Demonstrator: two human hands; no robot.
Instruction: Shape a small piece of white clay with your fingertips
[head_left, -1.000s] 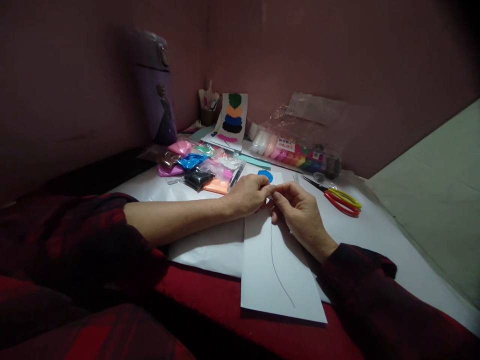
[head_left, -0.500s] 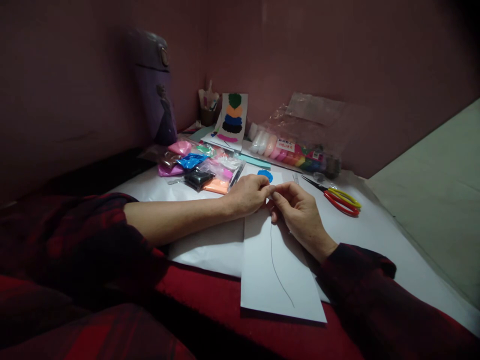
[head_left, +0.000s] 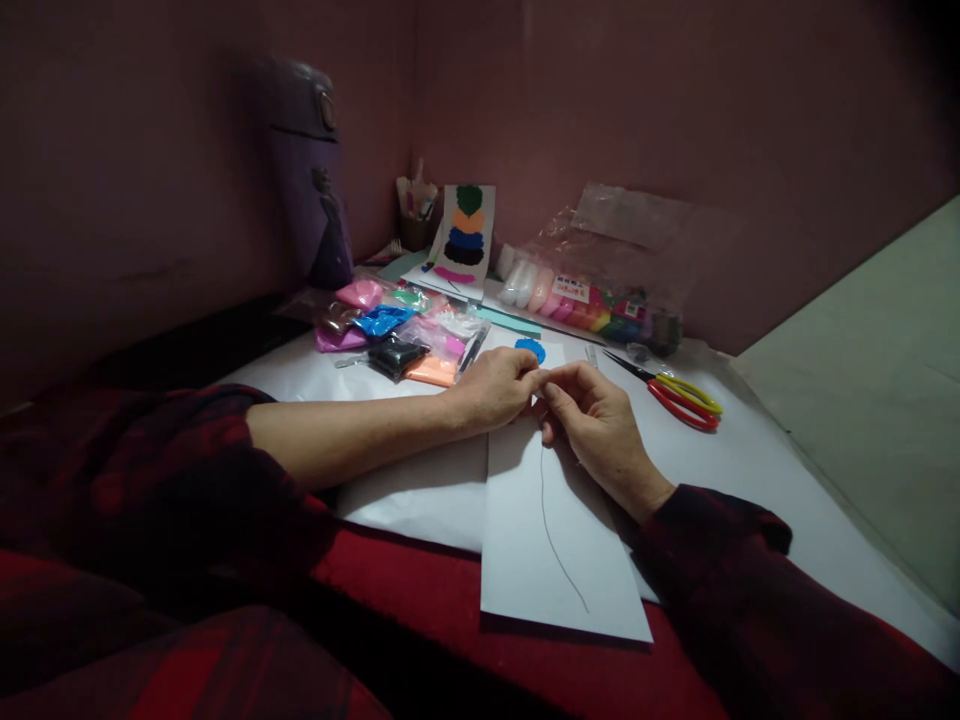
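My left hand (head_left: 496, 388) and my right hand (head_left: 594, 420) meet over a long sheet of white paper (head_left: 555, 560). The fingertips of both are pinched close together; whatever lies between them is too small or hidden to name. A thin curved line runs down the paper below my fingers. Just beyond my left hand, a round blue patch (head_left: 530, 350) with a bumpy edge sits near the paper's far end. The near end of the sheet sticks out past the white table covering, over something red.
Left of my hands lie several bags of coloured clay (head_left: 395, 355). Scissors (head_left: 679, 400) with red and yellow handles rest at right. Farther back are a decorated card (head_left: 466, 240), a long clay pack (head_left: 592, 305), a cup of tools (head_left: 415, 225) and a purple bottle (head_left: 313, 190).
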